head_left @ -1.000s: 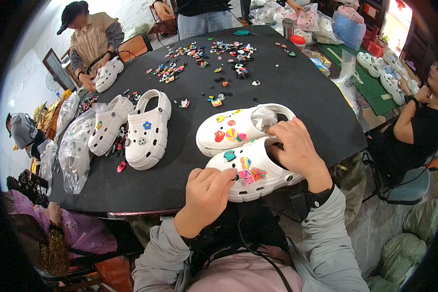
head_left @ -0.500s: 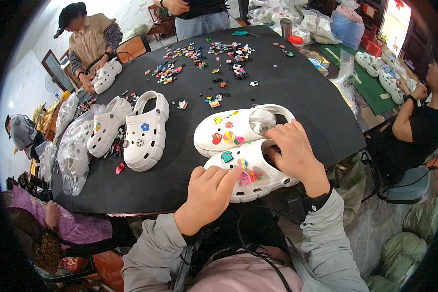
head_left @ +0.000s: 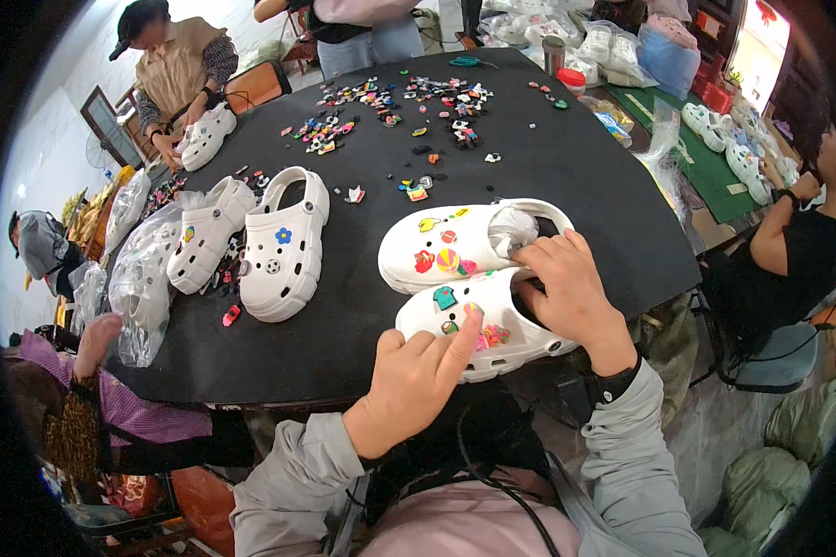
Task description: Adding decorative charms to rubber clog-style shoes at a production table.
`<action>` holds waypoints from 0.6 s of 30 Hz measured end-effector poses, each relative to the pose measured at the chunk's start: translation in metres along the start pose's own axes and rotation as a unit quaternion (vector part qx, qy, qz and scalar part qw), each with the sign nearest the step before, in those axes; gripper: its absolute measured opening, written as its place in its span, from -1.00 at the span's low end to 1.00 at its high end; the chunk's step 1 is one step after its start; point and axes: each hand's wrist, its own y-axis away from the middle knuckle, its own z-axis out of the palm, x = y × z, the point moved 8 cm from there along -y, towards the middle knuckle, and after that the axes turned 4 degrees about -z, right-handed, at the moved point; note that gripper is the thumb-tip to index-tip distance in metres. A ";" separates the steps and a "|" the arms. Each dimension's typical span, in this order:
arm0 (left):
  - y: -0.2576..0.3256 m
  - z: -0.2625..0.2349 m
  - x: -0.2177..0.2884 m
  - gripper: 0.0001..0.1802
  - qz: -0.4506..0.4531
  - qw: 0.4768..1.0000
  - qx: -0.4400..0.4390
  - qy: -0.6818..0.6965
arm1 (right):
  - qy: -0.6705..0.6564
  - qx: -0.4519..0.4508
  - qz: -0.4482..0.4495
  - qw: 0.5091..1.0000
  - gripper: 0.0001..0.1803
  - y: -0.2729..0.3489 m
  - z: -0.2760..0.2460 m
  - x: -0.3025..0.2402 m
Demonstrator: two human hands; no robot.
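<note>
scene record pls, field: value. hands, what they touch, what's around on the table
left hand: index finger pressed on the top of the near white clog, beside its coloured charms
right hand: fingers tucked into the near white clog's opening
second clog: far white clog lies right behind it, charms on top
surface: black table
left side: white clog with blue flower charm; bagged clog beside it
far end: loose charms scattered
others: person in tan vest holding a white clog
</note>
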 end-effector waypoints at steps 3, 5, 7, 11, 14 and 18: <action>0.009 -0.007 0.004 -0.35 0.004 1.000 -0.010 -0.012 | -0.002 0.015 -0.010 1.000 -0.72 -0.004 -0.002 -0.004; 0.013 -0.007 0.007 -0.34 0.009 1.000 -0.021 -0.014 | -0.001 0.009 -0.005 1.000 -0.70 -0.004 -0.003 -0.005; 0.011 -0.008 0.010 -0.34 0.014 1.000 -0.007 0.002 | -0.002 -0.003 0.001 1.000 -0.69 -0.003 -0.001 -0.005; 0.010 -0.004 0.017 -0.37 0.011 0.999 -0.034 0.006 | 0.003 -0.012 0.009 1.000 -0.67 -0.002 0.000 -0.006; 0.008 -0.002 0.015 -0.40 0.006 0.999 -0.040 0.015 | 0.010 -0.008 0.011 1.000 -0.65 -0.003 -0.002 -0.006; 0.024 0.004 -0.003 -0.46 -0.038 0.995 -0.024 0.093 | 0.002 -0.019 0.009 1.000 -0.63 -0.004 0.000 -0.004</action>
